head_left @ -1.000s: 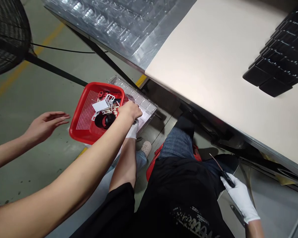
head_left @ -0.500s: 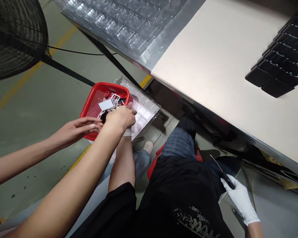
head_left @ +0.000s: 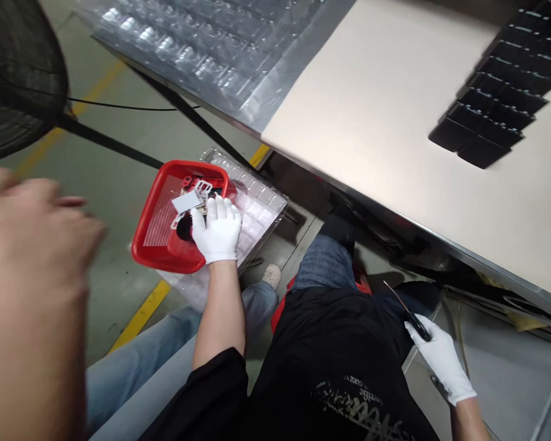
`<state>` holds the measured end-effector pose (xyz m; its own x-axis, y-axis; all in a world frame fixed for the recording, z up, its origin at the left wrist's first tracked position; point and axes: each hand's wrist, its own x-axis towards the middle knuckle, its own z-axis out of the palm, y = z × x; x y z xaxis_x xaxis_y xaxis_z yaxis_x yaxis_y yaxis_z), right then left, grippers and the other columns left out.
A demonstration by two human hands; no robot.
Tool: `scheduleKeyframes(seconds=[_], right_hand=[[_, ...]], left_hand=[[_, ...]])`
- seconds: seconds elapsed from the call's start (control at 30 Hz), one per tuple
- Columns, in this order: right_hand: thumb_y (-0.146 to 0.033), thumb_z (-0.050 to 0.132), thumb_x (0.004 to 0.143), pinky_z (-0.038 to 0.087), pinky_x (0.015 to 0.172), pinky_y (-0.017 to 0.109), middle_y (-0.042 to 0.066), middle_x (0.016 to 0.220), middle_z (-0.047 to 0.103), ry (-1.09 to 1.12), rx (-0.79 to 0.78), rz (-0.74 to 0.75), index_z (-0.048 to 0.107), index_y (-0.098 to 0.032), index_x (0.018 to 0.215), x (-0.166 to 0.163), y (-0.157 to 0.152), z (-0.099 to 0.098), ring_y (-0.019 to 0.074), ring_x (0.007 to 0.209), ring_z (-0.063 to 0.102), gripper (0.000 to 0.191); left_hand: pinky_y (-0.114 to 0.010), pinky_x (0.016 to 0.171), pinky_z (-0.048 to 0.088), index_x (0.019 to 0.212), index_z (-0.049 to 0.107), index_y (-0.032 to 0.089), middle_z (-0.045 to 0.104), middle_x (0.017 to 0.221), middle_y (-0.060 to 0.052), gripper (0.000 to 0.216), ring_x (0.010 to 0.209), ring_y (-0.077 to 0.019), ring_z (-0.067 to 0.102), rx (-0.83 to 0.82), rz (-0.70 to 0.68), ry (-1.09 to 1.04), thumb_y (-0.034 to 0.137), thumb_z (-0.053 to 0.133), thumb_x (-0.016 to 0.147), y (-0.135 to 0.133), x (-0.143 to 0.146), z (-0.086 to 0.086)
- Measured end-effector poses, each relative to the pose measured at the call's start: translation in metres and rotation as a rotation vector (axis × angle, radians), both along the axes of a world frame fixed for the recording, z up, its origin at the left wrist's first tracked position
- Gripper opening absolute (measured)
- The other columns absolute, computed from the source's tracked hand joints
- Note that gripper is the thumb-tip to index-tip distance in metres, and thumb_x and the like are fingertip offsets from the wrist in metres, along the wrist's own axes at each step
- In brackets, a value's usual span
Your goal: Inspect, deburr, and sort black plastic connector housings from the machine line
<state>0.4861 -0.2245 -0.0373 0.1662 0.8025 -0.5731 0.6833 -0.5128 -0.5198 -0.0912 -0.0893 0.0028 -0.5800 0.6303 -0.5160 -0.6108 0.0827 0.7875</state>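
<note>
Noted left of centre in the frame: white-gloved left hand [head_left: 219,229] over the right part of a red basket [head_left: 179,250] holding loose parts [head_left: 187,201], with fingers extended and slightly parted, cannot tell with hidden palm whether touching anything. Recorded at lower right: gloved right hand [head_left: 441,355] closed on the black handle of a screwdriver [head_left: 416,323] pointing upper left. Observed also: clear plastic tray [head_left: 266,211] showing right of the basket, overlapping black pieces [head_left: 491,116] on the table [head_left: 371,92] at upper right, and another person's blurred hand [head_left: 37,226] at the left edge.
</note>
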Motion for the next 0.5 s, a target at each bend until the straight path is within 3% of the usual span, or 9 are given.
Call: scheduleKeyframes(seconds=[0.1,0.17,0.27,0.4,0.5], right_hand=[[-0.060,0.073,0.082,0.063,0.106,0.050,0.012,0.112,0.084,0.024,0.181,-0.018,0.083,-0.019,0.104,-0.002,-0.005,0.026,0.0350,0.106,0.080,0.048],[-0.058,0.074,0.086,0.061,0.109,0.049,0.012,0.116,0.083,-0.041,0.343,-0.101,0.083,-0.019,0.107,0.003,-0.007,0.048,0.0325,0.108,0.079,0.045],[-0.054,0.077,0.091,0.060,0.110,0.049,0.013,0.120,0.081,-0.226,0.637,-0.348,0.082,-0.018,0.113,0.015,-0.003,0.079,0.0297,0.110,0.078,0.043],[-0.052,0.079,0.093,0.063,0.106,0.049,0.014,0.117,0.081,-0.294,0.931,-0.601,0.079,-0.015,0.117,0.023,0.015,0.093,0.0272,0.105,0.077,0.044],[-0.056,0.074,0.095,0.062,0.107,0.049,0.014,0.118,0.080,-0.258,0.935,-0.654,0.077,-0.014,0.122,0.022,0.034,0.080,0.0271,0.105,0.077,0.050]], left_hand=[[-0.029,0.100,0.059,0.102,0.068,0.024,0.079,0.109,-0.005,0.046,0.120,-0.0149,0.073,0.033,0.095,-0.157,0.051,0.033,0.115,0.001,0.049,-0.027],[-0.030,0.093,0.063,0.102,0.071,0.024,0.079,0.107,-0.007,0.038,0.111,-0.0172,0.077,-0.036,0.045,-0.309,0.045,0.041,0.113,0.001,0.087,-0.043],[-0.031,0.082,0.066,0.104,0.073,0.026,0.079,0.109,-0.007,0.033,0.100,-0.0198,0.078,-0.135,-0.122,-0.471,0.045,0.047,0.111,0.006,0.145,-0.055],[-0.031,0.076,0.066,0.103,0.073,0.023,0.078,0.102,-0.007,0.034,0.088,-0.0194,0.077,-0.131,-0.357,-0.597,0.043,0.047,0.112,0.019,0.204,-0.043],[-0.033,0.074,0.066,0.101,0.074,0.019,0.078,0.095,-0.007,0.033,0.083,-0.0193,0.075,-0.110,-0.457,-0.659,0.037,0.049,0.112,0.027,0.225,-0.024]])
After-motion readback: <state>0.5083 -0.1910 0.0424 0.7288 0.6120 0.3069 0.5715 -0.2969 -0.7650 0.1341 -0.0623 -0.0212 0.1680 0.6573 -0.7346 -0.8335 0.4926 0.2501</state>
